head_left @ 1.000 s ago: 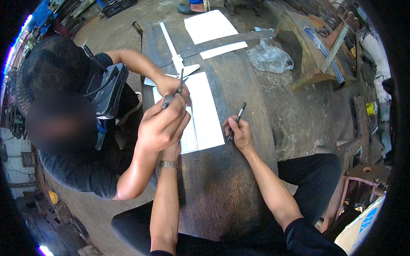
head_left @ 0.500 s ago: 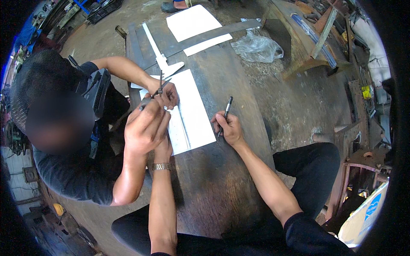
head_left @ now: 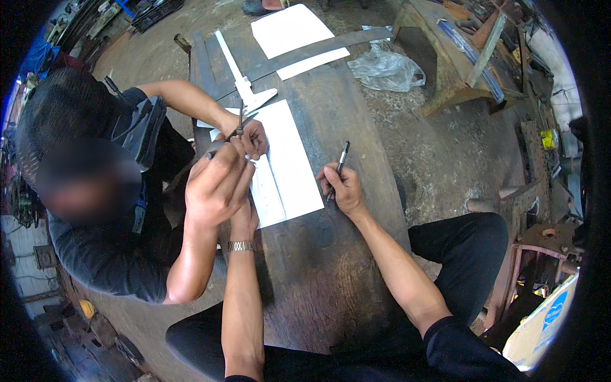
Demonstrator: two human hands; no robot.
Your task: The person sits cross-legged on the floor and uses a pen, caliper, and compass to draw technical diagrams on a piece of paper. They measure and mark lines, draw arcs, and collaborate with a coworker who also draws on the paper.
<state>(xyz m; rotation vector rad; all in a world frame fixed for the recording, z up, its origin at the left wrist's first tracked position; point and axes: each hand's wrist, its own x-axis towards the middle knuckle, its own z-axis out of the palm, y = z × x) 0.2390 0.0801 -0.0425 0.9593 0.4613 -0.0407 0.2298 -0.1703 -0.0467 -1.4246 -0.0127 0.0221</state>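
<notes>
My right hand [head_left: 344, 188] rests at the right of the dark wooden table, its fingers closed round a black marker [head_left: 344, 154] tilted tip-down. Beside it lies a white sheet of paper [head_left: 294, 169] with a faint line on it. My left hand [head_left: 244, 221], below a metal wristwatch, lies at the sheet's lower left edge. A co-worker's hand [head_left: 216, 188] covers its fingers. That co-worker's two hands hold a thin dark metal tool [head_left: 240, 129] over the paper; its kind I cannot make out. A white caliper [head_left: 233, 67] lies just beyond.
A long dark metal strip [head_left: 321, 53] crosses another white sheet [head_left: 289, 30] at the table's far end. A clear plastic bag [head_left: 388, 69] hangs by that corner. The co-worker leans in from the left. A rusty metal stand [head_left: 445, 70] holds scrap at the far right.
The view has shifted slightly. My right hand still grips the marker, and the hands over the paper have hardly moved.
</notes>
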